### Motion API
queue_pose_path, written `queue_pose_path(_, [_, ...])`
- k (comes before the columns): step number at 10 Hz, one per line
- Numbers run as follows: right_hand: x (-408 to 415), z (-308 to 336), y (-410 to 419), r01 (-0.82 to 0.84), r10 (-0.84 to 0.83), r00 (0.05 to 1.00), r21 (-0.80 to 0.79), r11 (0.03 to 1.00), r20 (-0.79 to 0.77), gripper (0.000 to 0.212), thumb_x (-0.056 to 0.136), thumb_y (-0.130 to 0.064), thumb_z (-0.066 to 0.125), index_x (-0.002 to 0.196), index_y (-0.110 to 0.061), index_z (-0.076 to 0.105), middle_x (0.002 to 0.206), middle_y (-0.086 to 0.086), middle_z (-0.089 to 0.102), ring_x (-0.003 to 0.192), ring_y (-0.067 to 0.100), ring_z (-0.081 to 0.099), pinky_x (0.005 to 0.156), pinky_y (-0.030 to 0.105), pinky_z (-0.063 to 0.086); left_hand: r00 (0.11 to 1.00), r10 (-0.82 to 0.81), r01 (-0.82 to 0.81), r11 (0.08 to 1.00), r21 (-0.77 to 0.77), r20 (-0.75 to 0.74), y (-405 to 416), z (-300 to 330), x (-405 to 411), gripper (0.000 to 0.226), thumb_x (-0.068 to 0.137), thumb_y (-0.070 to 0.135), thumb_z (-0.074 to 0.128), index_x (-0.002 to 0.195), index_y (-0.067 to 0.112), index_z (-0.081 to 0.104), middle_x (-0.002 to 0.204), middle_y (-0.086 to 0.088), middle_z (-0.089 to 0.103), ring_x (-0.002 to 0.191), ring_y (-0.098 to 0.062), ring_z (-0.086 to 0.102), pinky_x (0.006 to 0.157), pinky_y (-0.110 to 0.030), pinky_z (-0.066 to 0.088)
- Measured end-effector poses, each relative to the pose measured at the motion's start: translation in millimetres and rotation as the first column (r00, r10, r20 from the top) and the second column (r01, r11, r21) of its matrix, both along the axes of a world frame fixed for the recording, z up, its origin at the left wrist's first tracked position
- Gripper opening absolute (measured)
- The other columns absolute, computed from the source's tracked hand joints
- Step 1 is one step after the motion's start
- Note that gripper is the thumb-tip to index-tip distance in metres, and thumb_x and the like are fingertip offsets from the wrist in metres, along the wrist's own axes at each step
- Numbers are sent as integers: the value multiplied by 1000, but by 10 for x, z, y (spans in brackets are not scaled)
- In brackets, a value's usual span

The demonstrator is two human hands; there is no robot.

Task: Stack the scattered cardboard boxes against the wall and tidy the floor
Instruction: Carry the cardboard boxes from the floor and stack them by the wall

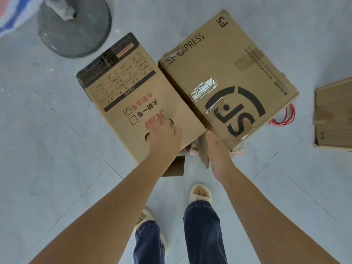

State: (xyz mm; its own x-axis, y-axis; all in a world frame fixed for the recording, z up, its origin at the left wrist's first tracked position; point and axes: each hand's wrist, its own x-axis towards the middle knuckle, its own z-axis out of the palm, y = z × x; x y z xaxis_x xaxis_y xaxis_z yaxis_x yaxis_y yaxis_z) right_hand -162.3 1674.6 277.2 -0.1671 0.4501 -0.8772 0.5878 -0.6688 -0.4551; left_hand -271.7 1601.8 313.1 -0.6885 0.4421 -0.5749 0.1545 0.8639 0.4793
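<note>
The left hand (164, 137) curls its fingers into a round handle hole in the top face of the printed box (133, 103), a narrow hooked grip on the cardboard. The right hand (219, 149) reaches to the near corner of the SF Express box (228, 73); its fingers lie under that corner out of sight, so I cannot tell whether this grip holds anything.

The two boxes lie side by side between the grips, their long edges touching along one seam. A third box (333, 115) lies well apart, beyond the right grip at the frame edge: three boxes counted. Red cord (285, 117) shows from under the SF Express box on the side away from the grips. A dark round base (76, 29) stands beyond the left grip, past the printed box's far corner. A cardboard scrap (176, 166) lies just below the left wrist. Bare grey floor (47, 149) spreads outward of each grip. Two slippered feet stand behind them.
</note>
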Motion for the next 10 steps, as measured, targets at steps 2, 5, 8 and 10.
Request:
queue_pose_path(2, [-138, 37, -294, -46, 48, 990, 17, 999, -129, 34, 103, -36, 29, 93, -16, 56, 109, 22, 58, 103, 28, 58, 105, 46, 40, 996, 46, -53, 994, -91, -75, -43, -27, 21, 42, 97, 27, 38, 130, 5, 50, 144, -17, 36, 132, -32, 30, 107, -41, 28])
queue_pose_path(5, [-167, 96, -1170, -395, 446, 809, 206, 895, -383, 37, 104, -24, 27, 141, -29, 31, 131, -25, 40, 112, -29, 33, 87, -8, 24, 897, 432, -442, 855, -272, -96, -695, 1, -176, 87, 87, 56, 53, 142, -3, 20, 144, -20, 20, 134, -32, 17, 105, -44, 27])
queue_pose_path(8, [-226, -318, -1293, -647, 685, 699, 227, 728, -206, 24, 101, -32, 33, 120, -31, 47, 105, -22, 51, 90, -18, 43, 81, -1, 31, 577, 814, -817, 574, -57, -71, -1984, -488, -290, 91, 74, 46, 72, 143, 15, 21, 141, -3, 28, 126, -28, 37, 98, -54, 44])
queue_pose_path(10, [-582, -1011, -721, -681, 672, 726, 283, 675, 143, 36, 103, -13, 30, 134, -2, 45, 128, 16, 55, 119, 30, 50, 78, 22, 35, 411, 906, -912, 406, 68, 105, -2749, -797, -366, 49, 88, 38, 62, 128, 15, 44, 117, 1, 59, 94, -14, 63, 63, -26, 50])
